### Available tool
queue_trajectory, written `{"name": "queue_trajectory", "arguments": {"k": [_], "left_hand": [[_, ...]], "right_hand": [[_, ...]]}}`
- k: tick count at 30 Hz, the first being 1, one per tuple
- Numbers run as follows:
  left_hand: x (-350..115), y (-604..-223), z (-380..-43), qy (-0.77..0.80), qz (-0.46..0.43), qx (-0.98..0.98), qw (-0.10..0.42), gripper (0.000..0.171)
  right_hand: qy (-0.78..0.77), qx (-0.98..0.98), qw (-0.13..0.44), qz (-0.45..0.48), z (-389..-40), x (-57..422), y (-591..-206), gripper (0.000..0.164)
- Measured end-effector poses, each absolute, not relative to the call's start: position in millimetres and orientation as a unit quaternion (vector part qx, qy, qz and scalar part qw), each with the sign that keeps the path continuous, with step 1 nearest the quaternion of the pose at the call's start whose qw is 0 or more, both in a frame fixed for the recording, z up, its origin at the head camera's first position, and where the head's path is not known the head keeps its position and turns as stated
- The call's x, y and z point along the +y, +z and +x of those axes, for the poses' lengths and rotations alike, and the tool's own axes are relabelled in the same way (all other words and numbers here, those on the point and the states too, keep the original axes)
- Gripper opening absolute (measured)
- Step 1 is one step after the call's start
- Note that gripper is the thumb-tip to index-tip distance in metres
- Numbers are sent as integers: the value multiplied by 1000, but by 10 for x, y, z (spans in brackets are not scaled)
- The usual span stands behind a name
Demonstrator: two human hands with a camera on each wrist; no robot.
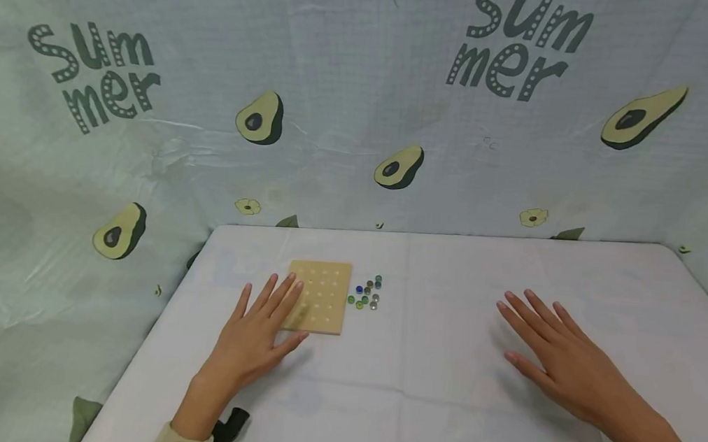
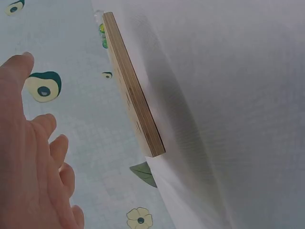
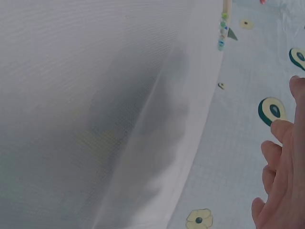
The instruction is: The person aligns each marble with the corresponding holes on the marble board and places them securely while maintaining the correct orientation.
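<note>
A square wooden board (image 1: pixel 329 303) with rows of small round hollows lies on the white-covered table, left of the middle. Just right of it, several glass marbles (image 1: pixel 367 292) in green, blue, clear and brownish tones sit in a loose cluster. My left hand (image 1: pixel 250 345) is spread with its fingers straight, covering the board's left edge in the head view; in the left wrist view it appears raised apart from the board's edge (image 2: pixel 134 86). Well to the right, my right hand (image 1: pixel 563 362) hovers above the cloth, fingers extended and holding nothing.
A white cloth (image 1: pixel 450 426) with fold creases covers the table. Behind and to the left hangs a pale curtain (image 1: pixel 343 58) printed with avocados, flowers and lettering. Dark wrist straps or mounts (image 1: pixel 230 426) show beneath the wrists.
</note>
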State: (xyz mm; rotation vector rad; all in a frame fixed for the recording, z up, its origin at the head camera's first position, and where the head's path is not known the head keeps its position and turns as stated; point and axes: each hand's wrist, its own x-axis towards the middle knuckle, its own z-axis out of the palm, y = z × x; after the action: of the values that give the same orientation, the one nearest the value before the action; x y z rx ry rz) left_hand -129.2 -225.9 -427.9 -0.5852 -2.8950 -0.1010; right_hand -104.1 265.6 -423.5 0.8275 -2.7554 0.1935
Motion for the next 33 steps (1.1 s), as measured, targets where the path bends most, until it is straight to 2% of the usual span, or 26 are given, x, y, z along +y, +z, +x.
{"name": "queue_trajectory", "arguments": {"k": [18, 26, 33], "left_hand": [[-2558, -4313, -1429, -129, -211, -968, 47, 80], [-2664, -4321, -1540, -179, -203, -963, 5, 82], [-2797, -4334, -1684, -232, -200, -952, -31, 81]], "right_hand": [[116, -935, 58, 329, -1394, 2214, -4208, 71], [176, -920, -5, 352, -1618, 1999, -4228, 61], [210, -899, -16, 384, -1891, 1790, -4237, 52]]}}
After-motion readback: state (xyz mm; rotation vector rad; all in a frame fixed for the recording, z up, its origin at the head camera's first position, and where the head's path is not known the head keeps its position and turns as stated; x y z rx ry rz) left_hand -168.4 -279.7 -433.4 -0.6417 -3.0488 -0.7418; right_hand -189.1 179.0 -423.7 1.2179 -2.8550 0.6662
